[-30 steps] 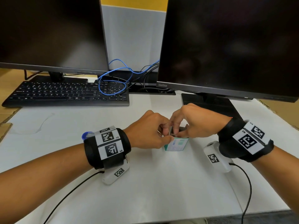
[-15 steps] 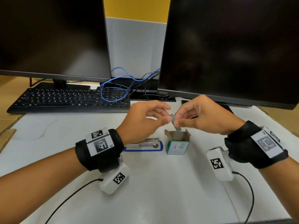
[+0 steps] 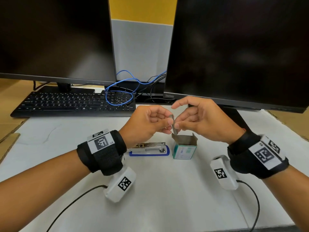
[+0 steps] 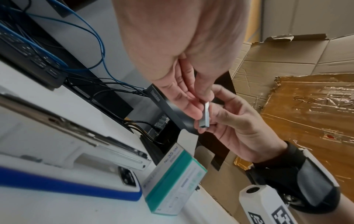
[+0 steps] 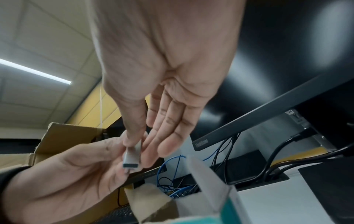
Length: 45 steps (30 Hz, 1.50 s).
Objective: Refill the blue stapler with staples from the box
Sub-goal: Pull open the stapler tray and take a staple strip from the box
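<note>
Metal staple strip [image 3: 173, 126] sits pinched between my left hand [image 3: 147, 124] and right hand [image 3: 205, 121]. Open staple box [image 3: 184, 146] stands below; blue stapler [image 3: 149, 149] lies at its nine o'clock.

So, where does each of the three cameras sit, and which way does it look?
Head: above, looking down at both hands, the staple strip, stapler and box.
Left wrist: low beside the stapler, looking along the left hand toward the right hand.
Right wrist: low, looking up past the right hand's palm.
All three show the strip.
</note>
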Each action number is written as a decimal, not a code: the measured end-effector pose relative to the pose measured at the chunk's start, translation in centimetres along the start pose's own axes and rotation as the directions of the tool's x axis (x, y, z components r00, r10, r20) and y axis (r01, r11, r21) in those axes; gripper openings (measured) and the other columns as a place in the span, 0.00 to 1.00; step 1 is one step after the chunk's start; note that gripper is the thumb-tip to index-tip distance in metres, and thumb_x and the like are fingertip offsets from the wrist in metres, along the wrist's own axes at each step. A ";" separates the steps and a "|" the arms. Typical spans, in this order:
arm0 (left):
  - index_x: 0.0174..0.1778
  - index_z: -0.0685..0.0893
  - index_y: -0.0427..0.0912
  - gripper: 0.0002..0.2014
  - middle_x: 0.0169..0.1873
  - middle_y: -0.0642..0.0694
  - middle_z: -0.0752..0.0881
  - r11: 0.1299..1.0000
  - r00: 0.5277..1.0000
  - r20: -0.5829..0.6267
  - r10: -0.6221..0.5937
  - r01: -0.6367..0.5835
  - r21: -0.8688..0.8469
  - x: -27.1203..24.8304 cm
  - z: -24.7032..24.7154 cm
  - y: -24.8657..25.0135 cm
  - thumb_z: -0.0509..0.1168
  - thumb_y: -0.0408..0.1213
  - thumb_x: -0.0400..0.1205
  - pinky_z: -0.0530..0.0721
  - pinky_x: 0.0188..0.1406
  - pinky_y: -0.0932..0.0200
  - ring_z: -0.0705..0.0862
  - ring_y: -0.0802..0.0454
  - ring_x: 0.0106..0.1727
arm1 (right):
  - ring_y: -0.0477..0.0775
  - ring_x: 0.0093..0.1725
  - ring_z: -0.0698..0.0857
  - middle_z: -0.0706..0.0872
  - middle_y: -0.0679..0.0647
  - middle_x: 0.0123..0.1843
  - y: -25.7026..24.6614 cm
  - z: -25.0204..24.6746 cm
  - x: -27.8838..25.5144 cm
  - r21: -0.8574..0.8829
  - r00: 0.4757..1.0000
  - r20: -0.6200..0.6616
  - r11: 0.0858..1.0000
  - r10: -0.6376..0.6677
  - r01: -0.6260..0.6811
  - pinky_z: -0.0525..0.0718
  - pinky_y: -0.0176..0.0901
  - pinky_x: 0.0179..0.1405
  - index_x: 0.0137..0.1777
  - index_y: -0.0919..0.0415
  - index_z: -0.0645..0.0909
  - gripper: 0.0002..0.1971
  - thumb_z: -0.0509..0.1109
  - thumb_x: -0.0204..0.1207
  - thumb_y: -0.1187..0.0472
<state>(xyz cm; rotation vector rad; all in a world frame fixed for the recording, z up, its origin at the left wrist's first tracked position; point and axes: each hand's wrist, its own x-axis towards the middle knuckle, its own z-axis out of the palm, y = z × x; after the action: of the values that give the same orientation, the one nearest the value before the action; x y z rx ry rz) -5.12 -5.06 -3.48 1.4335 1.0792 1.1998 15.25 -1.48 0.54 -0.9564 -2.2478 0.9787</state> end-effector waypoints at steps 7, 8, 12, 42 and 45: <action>0.58 0.85 0.25 0.13 0.47 0.24 0.90 1.000 0.999 -0.047 -0.026 0.026 -0.001 0.0 0.0 -0.2 0.71 0.27 0.79 0.93 0.46 0.48 0.92 0.39 0.43 | 0.45 0.43 0.95 0.95 0.52 0.47 -0.3 1.0 -0.3 -0.104 0.994 -0.055 0.991 -0.093 0.087 0.93 0.43 0.48 0.64 0.55 0.87 0.22 0.79 0.70 0.56; 0.57 0.85 0.25 0.12 0.47 0.24 0.90 1.000 0.998 -0.050 -0.023 0.023 -0.003 -0.1 0.0 -0.1 0.71 0.26 0.79 0.93 0.46 0.48 0.92 0.39 0.43 | 0.45 0.43 0.95 0.95 0.52 0.47 -0.3 1.0 -0.2 -0.117 0.994 -0.061 0.989 -0.093 0.085 0.93 0.42 0.47 0.64 0.55 0.87 0.21 0.80 0.69 0.56; 0.55 0.86 0.28 0.10 0.46 0.25 0.90 1.000 0.998 -0.067 -0.009 0.009 -0.013 -0.3 0.1 -0.2 0.72 0.26 0.78 0.93 0.46 0.47 0.93 0.40 0.42 | 0.43 0.41 0.94 0.95 0.51 0.45 -0.2 1.1 -0.2 -0.133 0.993 -0.072 0.988 -0.090 0.080 0.92 0.35 0.43 0.60 0.55 0.87 0.18 0.81 0.70 0.59; 0.47 0.87 0.32 0.04 0.41 0.33 0.93 0.986 0.990 -0.023 0.136 -0.133 0.105 -1.0 -0.3 0.3 0.73 0.26 0.77 0.92 0.46 0.41 0.94 0.39 0.43 | 0.55 0.43 0.95 0.96 0.55 0.43 -0.2 -0.4 -0.6 0.047 0.995 0.033 0.994 0.098 -0.099 0.93 0.57 0.51 0.53 0.58 0.85 0.16 0.83 0.67 0.63; 0.45 0.88 0.35 0.04 0.43 0.32 0.93 0.988 0.992 -0.010 0.129 -0.128 0.091 -1.0 -0.8 0.3 0.72 0.25 0.77 0.93 0.45 0.43 0.94 0.40 0.44 | 0.54 0.43 0.95 0.96 0.54 0.43 0.1 -0.5 -0.8 0.029 0.988 0.095 0.991 0.125 -0.128 0.93 0.52 0.50 0.53 0.58 0.86 0.14 0.82 0.68 0.65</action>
<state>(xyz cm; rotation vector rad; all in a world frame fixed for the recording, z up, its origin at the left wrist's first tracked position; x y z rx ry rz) -6.03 -5.99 -3.25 1.5856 1.0773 1.2689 16.13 -1.89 0.65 -1.0696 -2.2602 1.1353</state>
